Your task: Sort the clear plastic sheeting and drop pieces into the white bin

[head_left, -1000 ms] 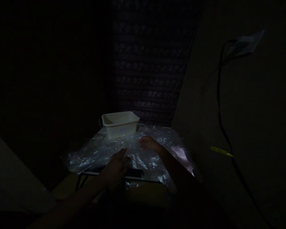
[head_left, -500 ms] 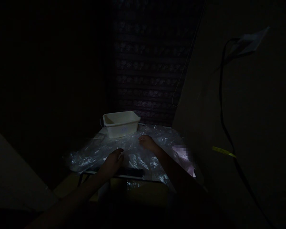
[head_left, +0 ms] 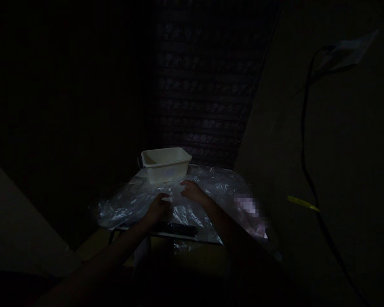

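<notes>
In dim light a clear, crinkled plastic sheet [head_left: 137,200] covers a small table. My left hand [head_left: 158,208] is over its front half, thumb and index finger apart, with nothing visible between them. Farther in and to the right, my right hand [head_left: 192,191] is also open, its index finger stretched toward the left. The two hands face each other across a short gap. Whether either one touches the plastic is too dark to tell. Just beyond them stands a cream plastic tub [head_left: 168,172], its inside showing no contents from here.
A dark strip [head_left: 176,229] lies along the table's front edge. Pinkish, partly pixelated material [head_left: 259,230] is at the right edge. A black cable [head_left: 304,140] with a yellow tie [head_left: 302,203] hangs down the right wall. Patterned blinds [head_left: 205,98] hang behind the table.
My hands have come closer together: the left moved slightly right and forward, the right shifted left. The whole view has turned a little, so the tub and cable appear farther right.
</notes>
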{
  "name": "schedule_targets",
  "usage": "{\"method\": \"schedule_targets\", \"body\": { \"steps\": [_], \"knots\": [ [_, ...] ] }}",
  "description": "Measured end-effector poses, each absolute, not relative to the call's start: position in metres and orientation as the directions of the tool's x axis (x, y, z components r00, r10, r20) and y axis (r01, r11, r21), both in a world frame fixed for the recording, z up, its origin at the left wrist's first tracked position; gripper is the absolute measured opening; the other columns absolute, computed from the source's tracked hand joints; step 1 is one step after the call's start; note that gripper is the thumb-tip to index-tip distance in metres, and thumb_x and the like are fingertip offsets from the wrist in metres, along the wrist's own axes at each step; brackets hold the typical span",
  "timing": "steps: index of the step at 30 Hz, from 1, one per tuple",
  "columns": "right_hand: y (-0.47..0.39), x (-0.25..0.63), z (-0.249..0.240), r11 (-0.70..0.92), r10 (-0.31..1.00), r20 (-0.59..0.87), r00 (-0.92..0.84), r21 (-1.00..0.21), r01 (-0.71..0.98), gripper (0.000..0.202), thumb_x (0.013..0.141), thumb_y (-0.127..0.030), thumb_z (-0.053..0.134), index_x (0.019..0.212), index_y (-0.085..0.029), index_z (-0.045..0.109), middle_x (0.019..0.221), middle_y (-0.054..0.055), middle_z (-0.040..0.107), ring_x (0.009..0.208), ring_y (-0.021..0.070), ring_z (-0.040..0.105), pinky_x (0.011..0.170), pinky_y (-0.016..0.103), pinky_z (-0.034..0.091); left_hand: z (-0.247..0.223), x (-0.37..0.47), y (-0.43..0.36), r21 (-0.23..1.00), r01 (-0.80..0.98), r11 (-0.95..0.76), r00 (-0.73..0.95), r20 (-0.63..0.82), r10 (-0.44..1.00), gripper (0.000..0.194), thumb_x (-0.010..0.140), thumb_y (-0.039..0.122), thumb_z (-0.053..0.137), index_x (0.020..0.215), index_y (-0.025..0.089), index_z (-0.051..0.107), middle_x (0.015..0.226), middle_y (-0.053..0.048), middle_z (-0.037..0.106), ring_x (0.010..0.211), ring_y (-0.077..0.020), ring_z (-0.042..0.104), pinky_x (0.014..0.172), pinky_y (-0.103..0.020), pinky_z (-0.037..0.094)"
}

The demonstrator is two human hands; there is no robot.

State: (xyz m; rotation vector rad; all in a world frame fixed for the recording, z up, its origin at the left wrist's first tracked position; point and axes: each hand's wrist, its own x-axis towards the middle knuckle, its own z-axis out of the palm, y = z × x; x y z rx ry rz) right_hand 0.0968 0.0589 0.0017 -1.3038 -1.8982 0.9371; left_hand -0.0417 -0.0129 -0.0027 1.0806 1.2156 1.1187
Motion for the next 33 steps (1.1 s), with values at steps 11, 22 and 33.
{"method": "schedule_targets", "body": {
  "steps": [11, 22, 33],
  "knots": [
    [0.056, 0.120, 0.001, 0.345, 0.934, 0.177, -0.311, -0.672, 0.655, 0.031, 0.052, -0.010, 0.049, 0.082, -0.018, 0.052, 0.060, -0.003, 0.048, 0.052, 0.0067, 0.043, 0.048, 0.018, 0.033, -0.011, -0.042, -0.009, 0.990, 0.069, 0.127, 0.036, -0.130, 0.991, 0.013, 0.047, 0.017, 0.053, 0.058, 0.013, 0.048, 0.042, 0.004, 0.048, 0.036, -0.0068, 0.044, 0.037, -0.019, 0.032],
    [0.050, 0.148, 0.014, 0.093, 0.988, 0.149, -0.033, -0.417, 0.904, 0.017, 0.057, -0.014, 0.043, 0.068, -0.016, 0.055, 0.074, 0.005, 0.057, 0.070, 0.0148, 0.051, 0.054, 0.021, 0.035, -0.016, -0.047, 0.007, 0.953, 0.294, 0.070, 0.003, -0.074, 0.997, 0.008, 0.046, 0.017, 0.052, 0.052, 0.012, 0.053, 0.043, 0.002, 0.052, 0.043, -0.0104, 0.049, 0.044, -0.021, 0.037],
    [0.052, 0.141, 0.010, 0.002, 0.996, -0.055, -0.066, -0.756, 0.654, 0.023, 0.053, -0.012, 0.049, 0.077, -0.013, 0.049, 0.042, -0.007, 0.041, 0.036, 0.0046, 0.040, 0.037, 0.015, 0.031, -0.003, -0.040, 0.009, 0.969, 0.227, 0.100, -0.049, -0.091, 0.995, 0.009, 0.045, 0.008, 0.049, 0.053, 0.012, 0.051, 0.040, 0.006, 0.047, 0.035, -0.0054, 0.042, 0.038, -0.017, 0.033]
  ]
}}
